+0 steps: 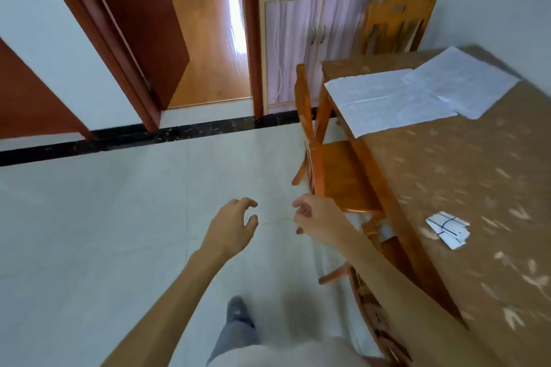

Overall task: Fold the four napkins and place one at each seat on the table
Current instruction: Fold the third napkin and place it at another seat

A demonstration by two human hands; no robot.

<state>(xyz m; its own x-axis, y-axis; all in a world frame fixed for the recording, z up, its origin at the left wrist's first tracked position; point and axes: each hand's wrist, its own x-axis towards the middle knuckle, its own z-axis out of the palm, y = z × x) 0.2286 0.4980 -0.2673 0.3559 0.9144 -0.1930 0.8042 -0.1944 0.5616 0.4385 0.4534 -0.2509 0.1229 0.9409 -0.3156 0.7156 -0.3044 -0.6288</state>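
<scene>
Two white napkins lie spread flat at the far end of the brown patterned table (465,176): one (384,101) by the table's left edge, the other (459,82) beside it and overlapping it toward the wall. A small folded white napkin with black lines (448,228) rests near the table's left edge, closer to me. My left hand (232,228) hangs over the floor tiles with curled, parted fingers and holds nothing. My right hand (316,222) is loosely closed in front of a chair, with nothing visible in it. Both hands are left of the table.
A wooden chair (337,170) is tucked under the table's left side, another chair back (372,316) sits nearer me, and a third (396,24) stands at the far end. A cabinet (298,48) and an open doorway (205,39) lie ahead. My foot (237,311) is on the pale tiles.
</scene>
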